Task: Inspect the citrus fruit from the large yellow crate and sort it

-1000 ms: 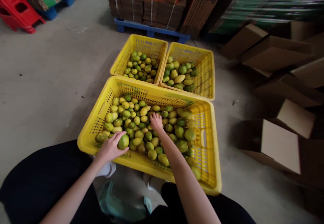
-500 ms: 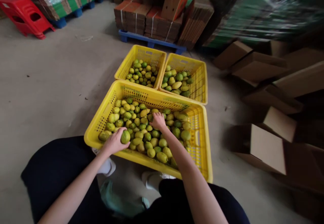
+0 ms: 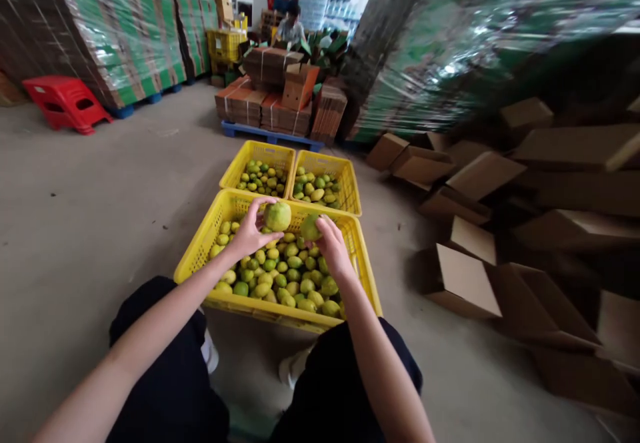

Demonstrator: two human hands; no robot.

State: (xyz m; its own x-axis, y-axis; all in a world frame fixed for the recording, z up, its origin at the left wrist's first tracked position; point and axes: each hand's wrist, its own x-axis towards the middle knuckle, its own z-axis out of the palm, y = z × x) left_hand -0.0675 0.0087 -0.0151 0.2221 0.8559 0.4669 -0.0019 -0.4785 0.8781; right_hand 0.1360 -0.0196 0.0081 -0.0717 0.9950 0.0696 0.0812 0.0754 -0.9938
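My left hand [image 3: 251, 231] is closed around a yellow-green lemon [image 3: 277, 217], thumb below and fingers above. Close by on the right, my right hand [image 3: 332, 245] grips a greener lemon [image 3: 311, 227], partly covered by its fingers. Both fruits are held up over the large yellow crate [image 3: 369, 276], apart from each other. Inside that crate lie many loose lemons [image 3: 294, 262], yellow to green. Beyond its far rim stand two smaller-looking yellow crates, the left crate [image 3: 231, 173] and the right crate [image 3: 353, 186], each partly filled with similar fruit.
Open cardboard boxes [image 3: 467, 276] crowd the floor on the right. Behind the crates, bundled flat cartons [image 3: 245, 104] rest on a blue pallet [image 3: 270, 136]. A red stool [image 3: 67, 101] stands at left, near wrapped stacks [image 3: 130, 29]. A person [image 3: 291, 28] is in the background.
Both hands have risen from the crate's fruit and come closer together, each now holding up a lemon. The view has tilted upward, showing more of the background.
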